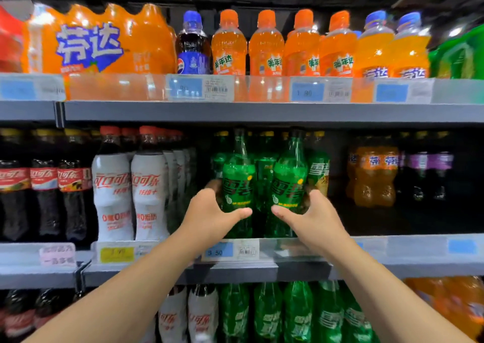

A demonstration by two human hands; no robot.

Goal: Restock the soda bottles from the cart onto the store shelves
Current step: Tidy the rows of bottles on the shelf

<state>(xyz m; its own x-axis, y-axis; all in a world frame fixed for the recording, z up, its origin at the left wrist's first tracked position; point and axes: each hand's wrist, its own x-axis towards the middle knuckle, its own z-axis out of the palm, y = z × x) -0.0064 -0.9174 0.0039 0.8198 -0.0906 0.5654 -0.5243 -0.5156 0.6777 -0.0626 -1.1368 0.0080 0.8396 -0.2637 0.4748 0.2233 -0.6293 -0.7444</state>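
Middle shelf [262, 269], green-soda section: two green plastic soda bottles with green labels, left one [238, 183] and right one [288, 183], stand upright at the shelf front, side by side ahead of matching stock, likely being slid in together to fill the facing. Left hand [209, 211] wraps the left bottle from its outer side, thumb across the label, fingers curled behind. Right hand [314, 214] mirrors it on the right bottle; cart not in view.

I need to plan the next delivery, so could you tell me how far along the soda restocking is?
The middle shelf already holds green bottles behind. Right now the left hand and right hand each grip a green bottle at its front. The cart is out of view, so what remains is unclear.
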